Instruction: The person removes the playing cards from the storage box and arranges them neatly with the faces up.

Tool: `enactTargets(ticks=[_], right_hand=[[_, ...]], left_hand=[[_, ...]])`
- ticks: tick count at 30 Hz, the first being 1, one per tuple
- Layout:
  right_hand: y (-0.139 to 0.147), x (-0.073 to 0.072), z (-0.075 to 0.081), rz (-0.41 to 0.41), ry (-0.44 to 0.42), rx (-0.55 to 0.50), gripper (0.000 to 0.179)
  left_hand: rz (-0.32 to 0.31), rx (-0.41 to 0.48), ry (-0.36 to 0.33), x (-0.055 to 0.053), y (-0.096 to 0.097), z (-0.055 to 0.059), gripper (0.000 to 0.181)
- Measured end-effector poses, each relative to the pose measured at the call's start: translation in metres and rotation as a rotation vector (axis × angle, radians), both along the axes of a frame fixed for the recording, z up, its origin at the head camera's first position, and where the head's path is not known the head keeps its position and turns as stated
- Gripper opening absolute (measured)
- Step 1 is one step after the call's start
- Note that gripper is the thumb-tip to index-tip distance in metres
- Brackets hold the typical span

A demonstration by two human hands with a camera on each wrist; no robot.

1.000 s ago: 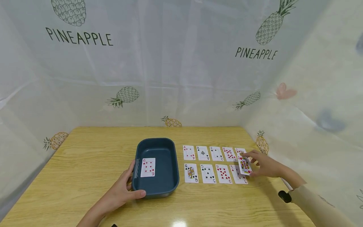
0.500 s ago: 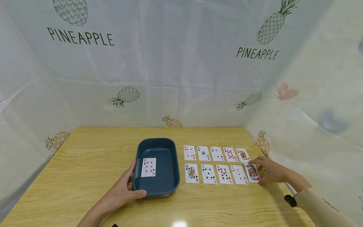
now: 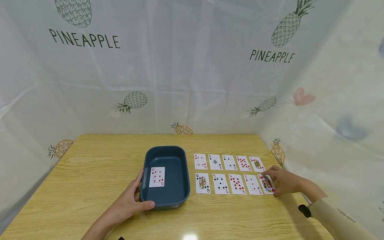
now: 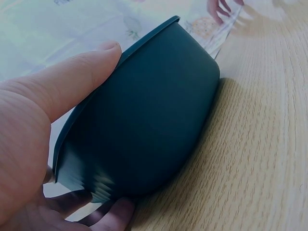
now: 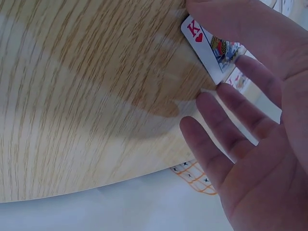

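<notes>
At the near left corner of a dark blue plastic bin (image 3: 177,173), my left hand (image 3: 129,200) holds on with the thumb over the rim and fingers along the side. The left wrist view shows the thumb (image 4: 91,67) on the rim and fingertips low on the outer wall. Inside the bin a six of diamonds (image 3: 157,177) lies face up. My right hand (image 3: 286,181) is at the king of hearts (image 3: 266,184), thumb at its near edge and fingertips at the far edge. That card lies at the right end of the front row.
In the front row, left of the king, lie a queen (image 3: 202,183), five (image 3: 220,184), nine (image 3: 237,184) and three (image 3: 253,184). Behind it runs a second row ending in a jack (image 3: 257,164). Pineapple-print curtains (image 3: 192,66) border the wooden table (image 3: 102,173).
My right hand has carried the king of hearts from over the three of diamonds rightward and down to the row's end, then straightened it slightly. The left hand and bin have stayed put.
</notes>
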State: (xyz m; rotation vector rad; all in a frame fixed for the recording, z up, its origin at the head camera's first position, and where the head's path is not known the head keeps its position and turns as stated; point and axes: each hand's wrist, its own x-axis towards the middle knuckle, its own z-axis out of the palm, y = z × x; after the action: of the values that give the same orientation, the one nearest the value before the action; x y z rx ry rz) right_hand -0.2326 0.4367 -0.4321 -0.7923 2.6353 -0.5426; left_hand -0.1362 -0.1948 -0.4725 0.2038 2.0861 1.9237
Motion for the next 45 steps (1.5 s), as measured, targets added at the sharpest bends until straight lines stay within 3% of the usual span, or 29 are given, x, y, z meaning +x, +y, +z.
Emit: enactTargets(ticks=[12,16,19,24,28,33,38,45], right_hand=[[-0.004,0.000,0.004,0.001,-0.006,0.004,0.084],[-0.011,0.002,0.020,-0.009,0.023,0.038,0.083],[-0.029,0.002,0.037,0.003,0.113,0.052,0.076],[-0.083,0.002,0.064,0.018,0.288,0.001,0.067],[-0.139,0.000,0.072,0.041,0.355,-0.082,0.067],[-0.216,-0.006,0.072,0.106,0.302,-0.179,0.072],[-0.287,-0.013,0.062,0.178,0.229,-0.189,0.074],[-0.351,-0.028,0.041,0.238,0.160,-0.151,0.075]], left_hand=[[-0.002,0.009,-0.005,-0.001,-0.001,-0.001,0.125],[-0.007,0.018,-0.009,0.000,-0.001,-0.002,0.125],[0.002,0.010,-0.012,0.000,-0.001,-0.001,0.126],[0.004,0.002,-0.013,-0.001,-0.001,0.000,0.126],[-0.001,0.004,-0.011,-0.001,0.000,-0.001,0.126],[-0.003,-0.002,-0.008,-0.001,-0.001,-0.001,0.126],[0.010,-0.009,-0.022,-0.001,-0.001,-0.002,0.126],[0.021,-0.055,-0.020,0.000,0.000,0.000,0.124]])
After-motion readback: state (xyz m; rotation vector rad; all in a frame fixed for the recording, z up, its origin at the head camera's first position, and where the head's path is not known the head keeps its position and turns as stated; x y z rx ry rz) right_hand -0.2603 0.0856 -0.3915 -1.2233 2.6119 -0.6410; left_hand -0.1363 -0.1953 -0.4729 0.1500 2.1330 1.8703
